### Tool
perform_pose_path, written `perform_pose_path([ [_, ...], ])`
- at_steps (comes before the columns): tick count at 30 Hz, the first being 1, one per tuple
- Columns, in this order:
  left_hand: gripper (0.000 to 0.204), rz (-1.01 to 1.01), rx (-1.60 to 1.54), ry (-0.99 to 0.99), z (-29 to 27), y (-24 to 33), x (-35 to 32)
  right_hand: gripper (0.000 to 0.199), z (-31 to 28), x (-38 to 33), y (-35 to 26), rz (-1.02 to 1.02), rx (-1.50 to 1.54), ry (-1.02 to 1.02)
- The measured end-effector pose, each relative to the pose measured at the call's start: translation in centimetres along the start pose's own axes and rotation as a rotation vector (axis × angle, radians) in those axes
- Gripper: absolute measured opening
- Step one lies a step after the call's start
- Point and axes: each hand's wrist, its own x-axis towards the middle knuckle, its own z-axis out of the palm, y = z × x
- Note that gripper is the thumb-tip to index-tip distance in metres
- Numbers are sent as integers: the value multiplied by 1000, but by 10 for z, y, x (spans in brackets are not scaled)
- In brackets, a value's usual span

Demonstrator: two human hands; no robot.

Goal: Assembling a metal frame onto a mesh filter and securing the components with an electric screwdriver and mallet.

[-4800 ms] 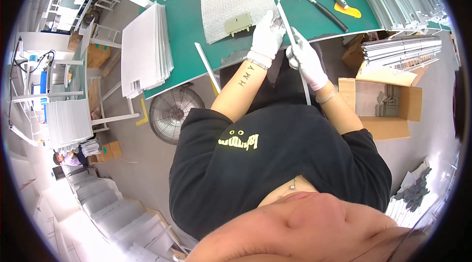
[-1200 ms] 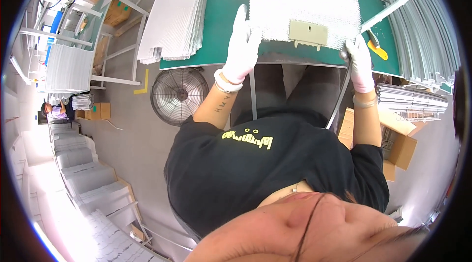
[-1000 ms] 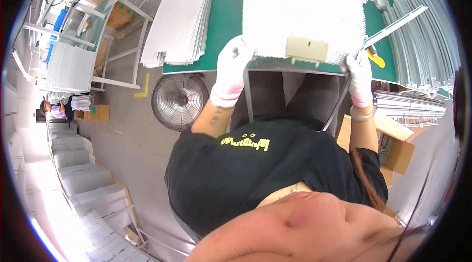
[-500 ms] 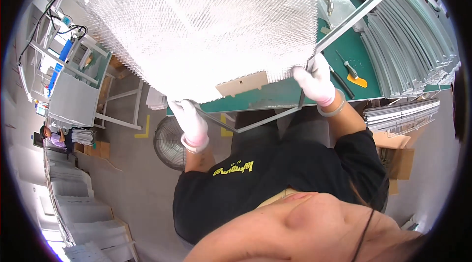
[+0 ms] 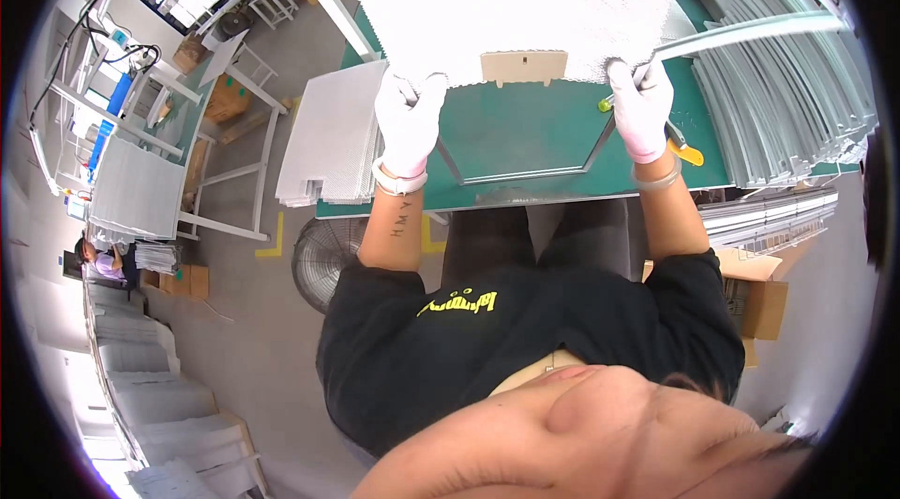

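A large white mesh panel [image 5: 511, 2] with a tan cardboard tab [image 5: 523, 66] on its near edge hangs above the green worktable [image 5: 534, 129]. My left hand [image 5: 409, 119], in a white glove, grips the panel's near-left corner. My gloved right hand [image 5: 640, 110] grips the near-right corner together with a thin grey metal frame [image 5: 525, 176] whose lower bar shows under the panel. A long grey strip [image 5: 750, 29] of that frame runs off to the right.
A stack of white mesh sheets [image 5: 328, 148] lies on the table's left end. Bundles of grey metal strips [image 5: 783, 105] lie at right, an orange-handled knife [image 5: 682, 150] beside them. A floor fan [image 5: 328, 260], cardboard boxes [image 5: 759, 297] and racks stand around.
The panel has dropped lower and nearer to level over the table than half a second ago. Both hands have kept their grip, and the frame now shows under it.
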Motion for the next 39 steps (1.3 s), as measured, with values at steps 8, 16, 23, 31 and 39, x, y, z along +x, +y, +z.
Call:
perform_pose_path([
  [8,30,-258,-34,-32,5,-48,-75,32,-17,-45,53,168,-234,-316],
  [16,39,-185,-255,-144,-16,7,-6,21,-26,1,-2,108,102,-184],
  [23,12,115,126,-13,-13,-7,-15,14,-31,4,8,-36,-172,-115],
  [31,36,-81,-42,19,-4,-45,-99,28,-31,-70,59,312,156,-191],
  [39,39,-474,-36,-226,-23,-43,-86,31,-42,-64,71,494,46,-323],
])
